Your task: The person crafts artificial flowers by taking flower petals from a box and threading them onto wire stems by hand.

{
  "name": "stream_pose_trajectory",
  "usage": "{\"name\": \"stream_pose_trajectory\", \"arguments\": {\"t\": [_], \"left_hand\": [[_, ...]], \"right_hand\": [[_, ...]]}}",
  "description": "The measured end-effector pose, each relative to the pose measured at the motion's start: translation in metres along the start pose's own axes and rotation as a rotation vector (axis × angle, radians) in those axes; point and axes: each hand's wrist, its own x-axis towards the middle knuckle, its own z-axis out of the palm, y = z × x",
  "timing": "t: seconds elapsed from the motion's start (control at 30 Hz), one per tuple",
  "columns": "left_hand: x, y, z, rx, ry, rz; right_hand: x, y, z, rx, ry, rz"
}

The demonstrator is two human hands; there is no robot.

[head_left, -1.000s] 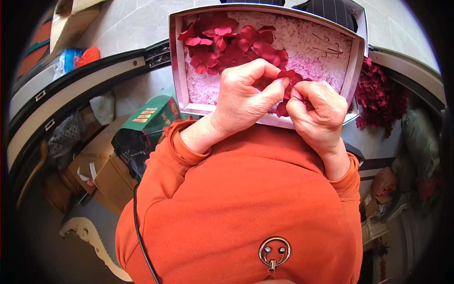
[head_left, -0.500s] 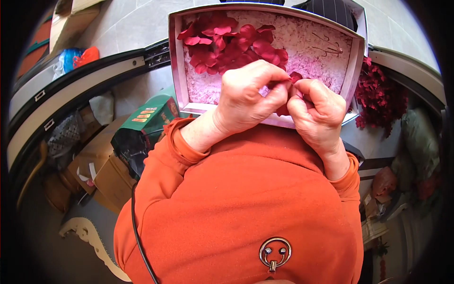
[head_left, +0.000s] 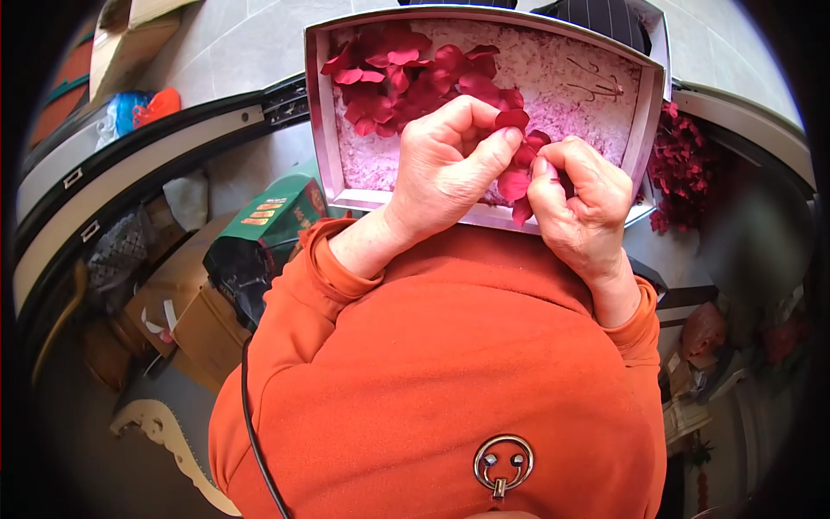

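Note:
My left hand [head_left: 445,164] pinches a dark red artificial flower [head_left: 513,180] between thumb and forefinger, over the near side of a shallow box [head_left: 322,112]. Beside it, my right hand [head_left: 584,203] has thumb and fingertips closed at the flower's right edge; the exact point of its grip is partly hidden. Loose red fabric petals [head_left: 415,73] lie heaped in the left half of the box. A few thin brown stems [head_left: 596,85] rest at its right, on a bottom speckled white and pink.
A bunch of red artificial flowers [head_left: 683,169] sits right of the box. On the left are a green bag [head_left: 277,212] and a cardboard box [head_left: 194,298]. A person's dark striped trouser leg [head_left: 601,22] shows beyond the box. A cable [head_left: 251,415] crosses my left side.
My left thumb and fingers have shifted and turned, so more of the red flower shows between my hands. The right hand stays nearly in place. A dark blur now covers the far right.

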Motion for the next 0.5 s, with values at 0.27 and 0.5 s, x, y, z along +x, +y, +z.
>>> {"name": "stream_pose_trajectory", "arguments": {"t": [0.27, 0.5], "left_hand": [[0.0003, -0.0069, 0.0018, 0.124, 0.02, 0.079], [-0.0009, -0.0073, 0.0031, 0.231, 0.047, 0.118]], "right_hand": [[0.0008, 0.0018, -0.0002, -0.035, -0.007, -0.028], [0.0004, 0.0007, -0.0007, -0.05, -0.017, 0.007]]}}
